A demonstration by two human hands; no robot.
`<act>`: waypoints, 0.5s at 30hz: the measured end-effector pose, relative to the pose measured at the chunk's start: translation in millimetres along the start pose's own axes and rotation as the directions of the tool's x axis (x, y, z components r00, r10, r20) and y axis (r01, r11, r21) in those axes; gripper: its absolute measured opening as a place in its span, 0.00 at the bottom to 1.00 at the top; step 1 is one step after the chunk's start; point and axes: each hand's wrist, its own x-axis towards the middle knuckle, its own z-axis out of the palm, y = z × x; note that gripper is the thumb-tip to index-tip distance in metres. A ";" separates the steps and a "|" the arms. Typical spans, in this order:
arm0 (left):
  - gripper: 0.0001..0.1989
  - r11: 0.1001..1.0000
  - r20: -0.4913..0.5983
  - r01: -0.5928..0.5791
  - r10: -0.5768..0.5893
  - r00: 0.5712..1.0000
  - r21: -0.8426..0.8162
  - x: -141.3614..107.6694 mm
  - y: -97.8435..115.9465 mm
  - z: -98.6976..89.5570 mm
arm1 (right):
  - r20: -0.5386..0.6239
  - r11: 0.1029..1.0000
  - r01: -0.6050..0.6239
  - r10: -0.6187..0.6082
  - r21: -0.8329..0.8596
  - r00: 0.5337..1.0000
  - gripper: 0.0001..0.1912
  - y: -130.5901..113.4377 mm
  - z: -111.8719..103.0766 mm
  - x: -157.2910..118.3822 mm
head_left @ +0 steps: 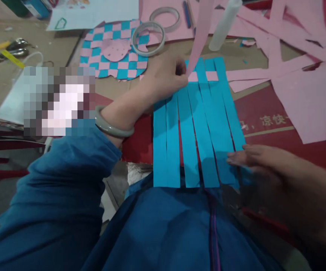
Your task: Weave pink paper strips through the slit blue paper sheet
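Observation:
My left hand (165, 77), with a bangle (114, 122) on its wrist, is closed in a pinch on a pink paper strip (200, 37). The strip rises from the fingers toward the top of the view. Beneath that hand lies a blue paper sheet (198, 124) slit into long strips, its lower ends hanging past the table edge. One pink strip (211, 76) is woven across the sheet near its top. At the sheet's lower right corner is my right hand (284, 177), blurred, its fingers stretched out over the outermost blue strip; whether they grip it is unclear.
A blue-and-pink woven paper piece (112, 67) lies behind my left wrist, with a tape roll (148, 38) on its edge. Beyond are a second tape roll (176, 19), a glue stick (225, 24) and loose pink strips (281, 34). Scissors (7, 51) lie far left.

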 end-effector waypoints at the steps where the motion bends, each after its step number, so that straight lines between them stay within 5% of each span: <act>1: 0.08 1.000 0.002 -0.005 0.005 1.000 0.004 -0.4 0.1 -0.5 | 0.031 0.993 0.114 -0.114 0.014 0.993 0.17 -0.9 5.3 -6.9; 4: 0.09 1.000 0.003 -0.019 0.019 1.000 -0.005 -0.3 -0.3 -0.9 | 0.009 0.944 0.309 -0.312 0.118 0.950 0.23 -1.5 16.0 -25.1; 15: 0.07 0.995 0.039 -0.041 0.044 0.998 -0.089 1.2 -2.1 -1.2 | 0.210 0.909 0.415 -0.399 -0.032 0.892 0.33 2.5 13.2 -40.0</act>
